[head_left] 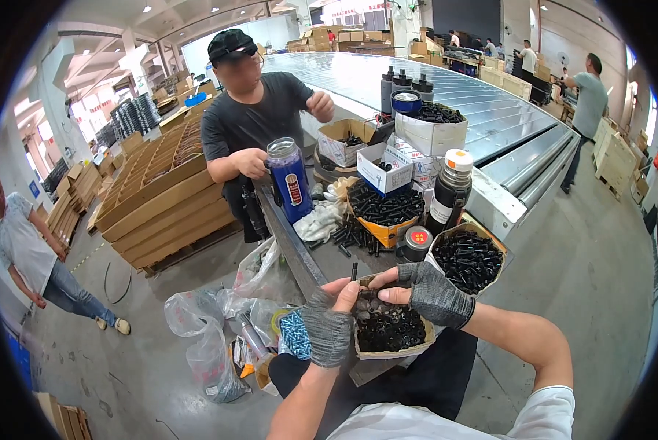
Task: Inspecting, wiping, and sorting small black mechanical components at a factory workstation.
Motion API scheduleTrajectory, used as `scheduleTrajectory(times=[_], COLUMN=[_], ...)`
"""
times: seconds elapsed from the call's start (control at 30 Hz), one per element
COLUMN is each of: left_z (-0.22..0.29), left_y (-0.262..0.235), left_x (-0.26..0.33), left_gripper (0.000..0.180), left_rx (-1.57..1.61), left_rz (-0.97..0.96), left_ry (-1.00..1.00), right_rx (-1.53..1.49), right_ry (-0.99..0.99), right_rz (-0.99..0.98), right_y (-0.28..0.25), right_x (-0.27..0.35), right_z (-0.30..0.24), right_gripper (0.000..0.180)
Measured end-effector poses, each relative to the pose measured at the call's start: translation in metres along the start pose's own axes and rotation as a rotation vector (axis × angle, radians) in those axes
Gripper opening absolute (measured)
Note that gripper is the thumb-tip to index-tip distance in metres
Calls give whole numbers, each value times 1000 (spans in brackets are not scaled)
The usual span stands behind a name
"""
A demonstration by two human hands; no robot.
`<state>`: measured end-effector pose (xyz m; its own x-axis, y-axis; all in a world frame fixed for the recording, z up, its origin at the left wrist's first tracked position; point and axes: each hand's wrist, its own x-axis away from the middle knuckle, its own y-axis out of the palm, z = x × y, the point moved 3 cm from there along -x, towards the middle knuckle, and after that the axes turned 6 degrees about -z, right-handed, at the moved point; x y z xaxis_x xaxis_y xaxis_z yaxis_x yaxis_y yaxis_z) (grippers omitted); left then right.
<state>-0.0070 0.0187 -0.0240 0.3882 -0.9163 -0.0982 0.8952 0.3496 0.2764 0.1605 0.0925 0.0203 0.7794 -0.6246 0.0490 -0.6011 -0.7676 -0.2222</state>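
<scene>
My left hand (pixel 327 323), in a grey fingerless glove, pinches a small black bolt-like pin (pixel 354 270) upright between thumb and fingers. To its right is my right hand (pixel 428 293), gloved the same way. Its thumb and index finger are drawn together, and what they hold, if anything, is too small to make out. Both hands are over the left and far side of an open carton (pixel 396 355) in front of me. Small dark ring-like parts (pixel 391 328) fill the carton. Beyond my right hand stands a box of black bolt-like parts (pixel 468 260).
Further off are an orange-rimmed container of black parts (pixel 386 205), a dark bottle (pixel 450 191), a round tin (pixel 417 242) and a blue jar (pixel 291 180). Bagged blue-silver screws (pixel 295 336) lie low left. A co-worker (pixel 255 125) stands across, one hand on the jar.
</scene>
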Motion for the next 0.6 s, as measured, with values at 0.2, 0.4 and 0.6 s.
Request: scheduleTrajectory(times=[0.2,0.4,0.6], left_z=[-1,-5,-1], left_y=[-12,-17,-16], left_x=[-4,-6,-6], left_gripper=[25,24,23], left_rx=[-71,7,-69], left_rz=[-43,-68,-130], left_ry=[60,-11,-31], right_rx=[-220,-477,-368], right_ry=[29,69,66], right_rz=[-12,-62,-78], right_y=[-7,-8,-9], right_x=[4,3,-1], right_z=[8,19,20], right_gripper=[35,33,32])
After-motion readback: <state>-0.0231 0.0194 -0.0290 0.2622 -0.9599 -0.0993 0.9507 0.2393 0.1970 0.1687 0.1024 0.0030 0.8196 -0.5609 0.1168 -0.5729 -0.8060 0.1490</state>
